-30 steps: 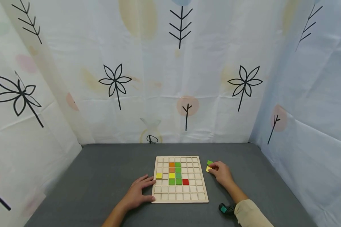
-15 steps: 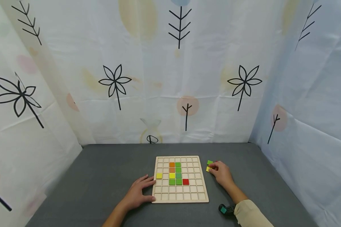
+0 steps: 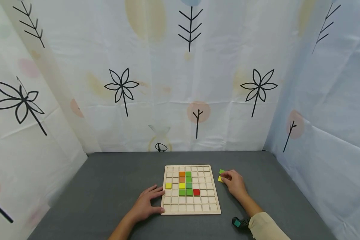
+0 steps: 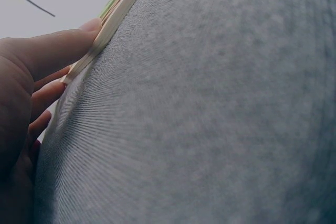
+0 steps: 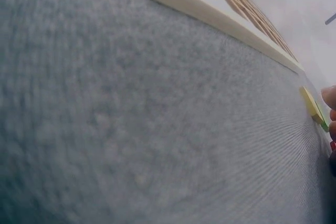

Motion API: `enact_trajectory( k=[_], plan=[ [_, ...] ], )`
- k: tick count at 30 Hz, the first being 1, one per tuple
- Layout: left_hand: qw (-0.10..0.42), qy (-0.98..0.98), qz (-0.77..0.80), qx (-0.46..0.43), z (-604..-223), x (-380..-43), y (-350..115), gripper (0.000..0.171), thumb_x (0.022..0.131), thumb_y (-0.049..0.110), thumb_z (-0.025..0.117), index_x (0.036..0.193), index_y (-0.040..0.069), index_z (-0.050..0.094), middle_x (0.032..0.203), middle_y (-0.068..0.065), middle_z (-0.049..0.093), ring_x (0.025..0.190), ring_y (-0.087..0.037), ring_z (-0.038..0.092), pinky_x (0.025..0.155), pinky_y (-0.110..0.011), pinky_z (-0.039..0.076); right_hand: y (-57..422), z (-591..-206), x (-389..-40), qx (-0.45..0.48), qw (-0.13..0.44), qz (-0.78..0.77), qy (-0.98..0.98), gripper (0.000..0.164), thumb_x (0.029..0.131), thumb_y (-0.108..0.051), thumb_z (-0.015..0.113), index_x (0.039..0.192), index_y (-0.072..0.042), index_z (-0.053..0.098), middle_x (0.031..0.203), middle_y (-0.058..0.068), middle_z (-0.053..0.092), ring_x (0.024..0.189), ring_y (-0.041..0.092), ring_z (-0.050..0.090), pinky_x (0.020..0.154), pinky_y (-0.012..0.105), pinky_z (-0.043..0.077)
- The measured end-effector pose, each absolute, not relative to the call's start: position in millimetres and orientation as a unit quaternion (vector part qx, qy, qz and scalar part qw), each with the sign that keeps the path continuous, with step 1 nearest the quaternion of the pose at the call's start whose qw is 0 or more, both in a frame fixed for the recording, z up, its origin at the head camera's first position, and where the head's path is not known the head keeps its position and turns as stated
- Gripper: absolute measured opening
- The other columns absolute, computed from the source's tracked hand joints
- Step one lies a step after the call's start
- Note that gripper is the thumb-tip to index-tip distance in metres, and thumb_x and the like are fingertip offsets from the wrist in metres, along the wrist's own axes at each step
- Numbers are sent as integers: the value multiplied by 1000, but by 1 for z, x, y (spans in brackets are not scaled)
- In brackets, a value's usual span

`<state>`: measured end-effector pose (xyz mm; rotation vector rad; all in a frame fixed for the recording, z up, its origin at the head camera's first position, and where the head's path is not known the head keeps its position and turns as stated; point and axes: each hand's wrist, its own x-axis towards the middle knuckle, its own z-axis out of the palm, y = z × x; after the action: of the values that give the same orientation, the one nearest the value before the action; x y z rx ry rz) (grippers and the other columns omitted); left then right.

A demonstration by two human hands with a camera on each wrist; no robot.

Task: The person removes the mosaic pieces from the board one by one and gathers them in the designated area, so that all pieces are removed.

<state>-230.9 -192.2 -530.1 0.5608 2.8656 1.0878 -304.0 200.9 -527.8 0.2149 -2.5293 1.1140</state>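
Note:
A pale wooden grid board (image 3: 190,208) lies on the dark grey table, with green, orange, yellow and red square tiles in some cells. My left hand (image 3: 145,205) rests at its left edge, thumb and straight fingers touching the rim; the left wrist view shows the thumb (image 4: 63,48) on the board's side. Right of the board, my right hand (image 3: 234,182) is over a few loose tiles. A yellow tile (image 3: 220,179) and a green tile (image 3: 221,171) show beside its fingertips. In the right wrist view a red tile (image 5: 333,145) shows by the fingers; I cannot tell whether they hold one.
A black device with a teal patch (image 3: 239,222) is at the right wrist, by the pale sleeve (image 3: 267,225). White fabric printed with plants (image 3: 180,126) encloses the back and sides of the table (image 3: 120,176).
Both hands keep almost the same place. The red tile glimpsed behind the right hand half a second ago is no longer seen in the head view.

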Motion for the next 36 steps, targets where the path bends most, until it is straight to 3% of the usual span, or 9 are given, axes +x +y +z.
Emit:
enact_trajectory(
  k=[28,36],
  plan=[
    [5,917,353,184,-529,-229,-191,72,70,44,83,131,13,63,140,-3,53,138,-37,33,104,-66,22,176,-511,-298,117,215,442,-863,15,81,-1,76,95,-4,73,88,3,64,77,20,59,68,33,49],
    [5,917,352,185,-530,-230,-191,72,70,46,83,132,14,63,141,-3,53,138,-37,33,104,-66,21,166,-507,-294,125,193,463,-856,13,82,-1,76,94,-4,73,86,1,63,78,19,57,66,30,48]
  ],
)
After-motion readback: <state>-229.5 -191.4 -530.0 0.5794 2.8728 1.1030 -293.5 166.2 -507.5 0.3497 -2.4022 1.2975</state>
